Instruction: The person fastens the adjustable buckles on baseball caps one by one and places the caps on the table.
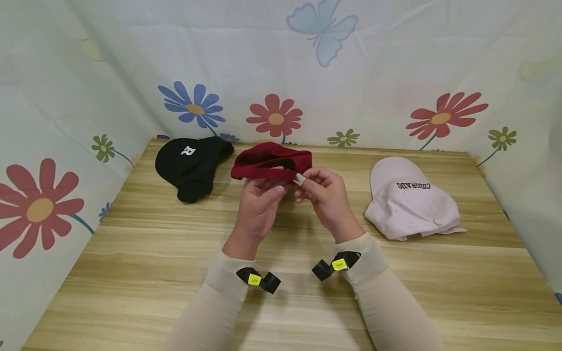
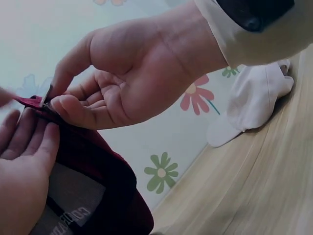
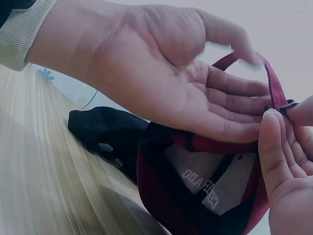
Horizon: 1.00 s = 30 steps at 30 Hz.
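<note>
Apparent adjustment: your right hand (image 1: 326, 196) pinches the red cap's (image 1: 259, 158) buckle (image 3: 288, 104), your left hand (image 1: 258, 207), straight-fingered, backs the strap (image 3: 276, 87); next, pull evenly.

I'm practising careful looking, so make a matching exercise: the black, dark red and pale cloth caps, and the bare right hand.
1. Black cloth cap with white letter
2. Dark red cloth cap
3. Pale cloth cap with dark lettering
4. Bare right hand

A. Pinching a small grey fastener
B. On the wood-grained table, person's right
C. On the table, person's left
D. Held, between the other two caps

Pairs: 1-C; 2-D; 3-B; 4-A
</note>
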### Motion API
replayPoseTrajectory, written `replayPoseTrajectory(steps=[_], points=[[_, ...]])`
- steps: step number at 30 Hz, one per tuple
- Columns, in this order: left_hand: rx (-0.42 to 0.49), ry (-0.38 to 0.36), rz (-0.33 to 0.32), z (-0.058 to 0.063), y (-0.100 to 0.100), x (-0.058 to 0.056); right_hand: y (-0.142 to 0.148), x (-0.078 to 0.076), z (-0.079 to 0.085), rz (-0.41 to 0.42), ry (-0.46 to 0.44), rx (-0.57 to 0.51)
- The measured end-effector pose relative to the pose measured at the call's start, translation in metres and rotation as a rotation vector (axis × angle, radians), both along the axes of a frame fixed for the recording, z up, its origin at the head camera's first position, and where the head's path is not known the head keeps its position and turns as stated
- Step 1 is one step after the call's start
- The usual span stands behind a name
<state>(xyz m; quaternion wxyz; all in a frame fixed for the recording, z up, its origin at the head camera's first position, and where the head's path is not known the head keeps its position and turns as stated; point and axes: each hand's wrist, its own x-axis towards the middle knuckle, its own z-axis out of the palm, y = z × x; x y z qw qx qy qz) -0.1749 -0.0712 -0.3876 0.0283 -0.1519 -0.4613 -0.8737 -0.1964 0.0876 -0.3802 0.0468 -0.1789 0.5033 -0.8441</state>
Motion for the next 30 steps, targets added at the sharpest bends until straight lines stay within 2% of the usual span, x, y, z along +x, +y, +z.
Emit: replayPoseTrajectory(steps=[7,13,19,30], points=[[-0.151,-0.107,0.159,-0.001,0.008,-0.002,0.0,0.0,0.001,0.0,0.007,0.013],[-0.212,-0.093,0.22,0.0,0.011,-0.004,0.002,-0.002,-0.001,-0.006,-0.003,0.067],[-0.201,-0.06,0.24,-0.003,0.013,-0.005,0.005,-0.004,-0.001,-0.033,-0.008,0.143],[-0.155,-0.112,0.392,-0.009,0.023,-0.004,0.0,0.0,0.008,-0.082,-0.044,0.196]])
